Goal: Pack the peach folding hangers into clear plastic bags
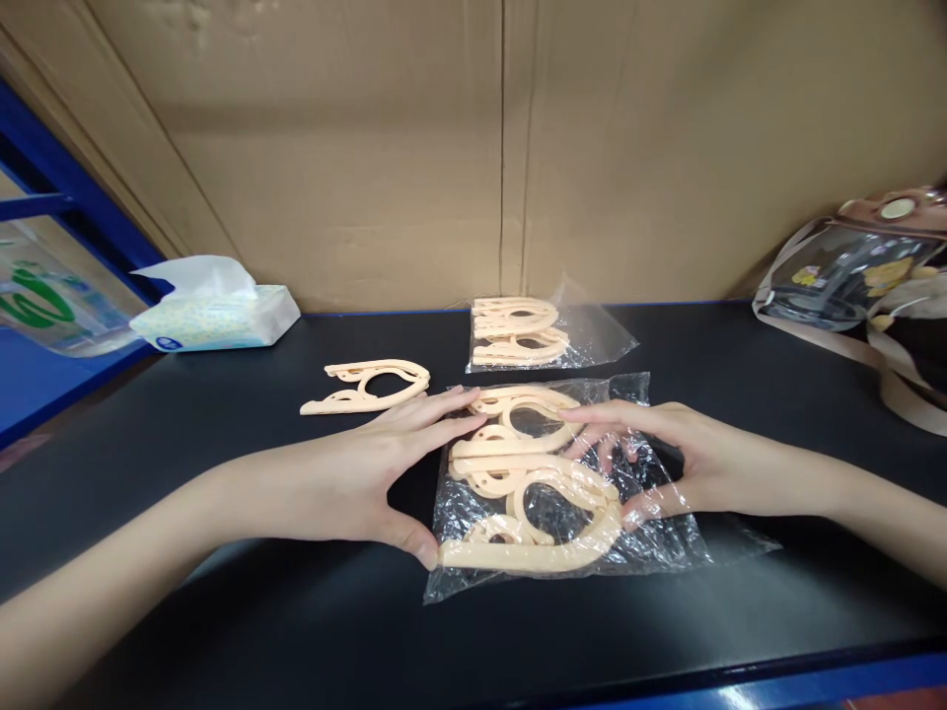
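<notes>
A clear plastic bag (666, 532) with beige folding hangers (518, 557) in it lies in front of me, between my two hands. My left hand (332, 483) grips its left side, thumb at the near corner and fingers stretched along the far edge. On the right, my right hand (681, 459) holds the bag against the rounded ends of the hangers. Its index finger and thumb are spread apart, and the other fingers show partly through the plastic. Beyond my left fingers, a loose beige folding hanger (418, 375) lies on the black tabletop (332, 631).
Behind, a second clear bag (599, 340) holds more beige hangers. A tissue pack (252, 311) stands at the back left, near a clear plastic container (66, 296). A strapped water bottle (843, 276) is at the right. Brown cardboard (370, 148) walls the back.
</notes>
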The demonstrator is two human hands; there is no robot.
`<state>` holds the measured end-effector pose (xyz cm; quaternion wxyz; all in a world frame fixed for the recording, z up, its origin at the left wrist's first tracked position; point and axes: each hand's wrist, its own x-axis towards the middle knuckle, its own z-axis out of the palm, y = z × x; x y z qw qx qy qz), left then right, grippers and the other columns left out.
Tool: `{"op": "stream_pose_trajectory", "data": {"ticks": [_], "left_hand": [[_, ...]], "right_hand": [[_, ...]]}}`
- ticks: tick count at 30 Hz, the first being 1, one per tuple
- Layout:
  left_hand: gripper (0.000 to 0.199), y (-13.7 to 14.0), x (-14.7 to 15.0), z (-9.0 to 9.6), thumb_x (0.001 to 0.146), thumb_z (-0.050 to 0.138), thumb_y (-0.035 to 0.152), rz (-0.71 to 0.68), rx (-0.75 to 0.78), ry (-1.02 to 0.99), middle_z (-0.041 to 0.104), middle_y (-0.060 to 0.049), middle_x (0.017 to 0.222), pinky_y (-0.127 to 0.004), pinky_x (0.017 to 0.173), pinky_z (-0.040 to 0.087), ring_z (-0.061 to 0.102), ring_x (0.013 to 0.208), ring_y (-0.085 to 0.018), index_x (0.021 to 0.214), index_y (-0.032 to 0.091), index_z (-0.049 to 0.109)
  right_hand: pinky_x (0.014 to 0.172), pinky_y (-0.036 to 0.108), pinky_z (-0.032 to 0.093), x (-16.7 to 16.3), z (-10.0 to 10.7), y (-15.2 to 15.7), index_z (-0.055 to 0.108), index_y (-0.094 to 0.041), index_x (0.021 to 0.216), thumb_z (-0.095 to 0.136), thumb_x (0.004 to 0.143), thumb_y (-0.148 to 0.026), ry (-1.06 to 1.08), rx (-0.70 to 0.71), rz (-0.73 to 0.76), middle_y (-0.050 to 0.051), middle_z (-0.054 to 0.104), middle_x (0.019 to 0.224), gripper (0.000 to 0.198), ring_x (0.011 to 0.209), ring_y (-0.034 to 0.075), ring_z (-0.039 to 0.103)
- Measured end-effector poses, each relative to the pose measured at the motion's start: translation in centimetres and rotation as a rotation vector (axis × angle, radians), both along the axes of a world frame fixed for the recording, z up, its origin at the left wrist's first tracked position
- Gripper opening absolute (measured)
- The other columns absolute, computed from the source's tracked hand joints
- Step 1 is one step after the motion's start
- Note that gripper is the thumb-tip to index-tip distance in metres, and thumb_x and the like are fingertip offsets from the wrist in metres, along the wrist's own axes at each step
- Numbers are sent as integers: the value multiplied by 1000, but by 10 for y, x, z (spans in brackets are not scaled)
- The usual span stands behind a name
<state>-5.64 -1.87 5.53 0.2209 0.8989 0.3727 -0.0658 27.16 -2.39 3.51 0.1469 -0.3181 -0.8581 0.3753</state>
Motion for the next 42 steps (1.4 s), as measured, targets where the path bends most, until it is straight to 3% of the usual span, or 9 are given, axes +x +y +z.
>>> {"op": "stream_pose_trajectory", "data": {"ticks": [13, 22, 28, 32, 36, 39, 42], "left_hand": [[96, 4, 2, -3, 74, 66, 64, -16, 24, -34, 3, -1, 162, -50, 117, 18, 4, 147, -32, 151, 39, 14], [99, 3, 3, -3, 74, 66, 65, -39, 59, -42, 2, -1, 162, -54, 116, 17, 2, 147, -34, 151, 41, 9], [105, 19, -20, 6, 73, 69, 63, 45, 175, -32, -6, -2, 162, -59, 114, 17, -3, 146, -37, 152, 41, 3], [98, 42, -48, 8, 75, 67, 61, 133, 254, -7, 6, -6, 162, -58, 115, 16, 3, 147, -35, 153, 34, 14], [94, 57, -62, 12, 72, 68, 61, 287, 237, 29, 26, -9, 157, -54, 112, 27, 27, 142, -37, 150, 30, 27], [85, 58, -61, 15, 75, 65, 59, 342, 205, 39, 45, -7, 148, -47, 106, 40, 49, 128, -33, 147, 26, 34], [73, 53, -56, 18, 79, 60, 59, 311, 240, 20, 54, -1, 139, -41, 102, 44, 56, 121, -27, 141, 25, 42]], "right_hand": [[87, 33, 48, -2, -3, -2, 39, -35, 143, 72, 79, -41, 2, 27, -15, 0, 66, 117, 73, 98, 18, 63], [86, 34, 50, 1, 2, -2, 37, -31, 145, 70, 80, -40, -35, -5, 4, 2, 66, 114, 73, 96, 18, 63], [83, 31, 51, 12, 10, 3, 21, -35, 151, 65, 85, -36, -78, -9, 6, -1, 71, 103, 79, 88, 16, 66], [81, 29, 50, 23, 9, 11, 24, -34, 151, 57, 88, -32, -159, 183, -86, -3, 71, 90, 71, 83, 15, 67], [71, 29, 49, 31, 6, 16, 32, -33, 148, 56, 88, -37, -286, 377, -192, -2, 71, 88, 66, 77, 17, 66], [67, 28, 48, 32, 6, 17, 32, -32, 149, 55, 89, -40, -320, 428, -201, -1, 69, 86, 65, 73, 17, 65], [67, 27, 48, 30, 6, 16, 31, -31, 149, 54, 90, -41, -319, 445, -190, -1, 69, 86, 64, 72, 17, 64]]}}
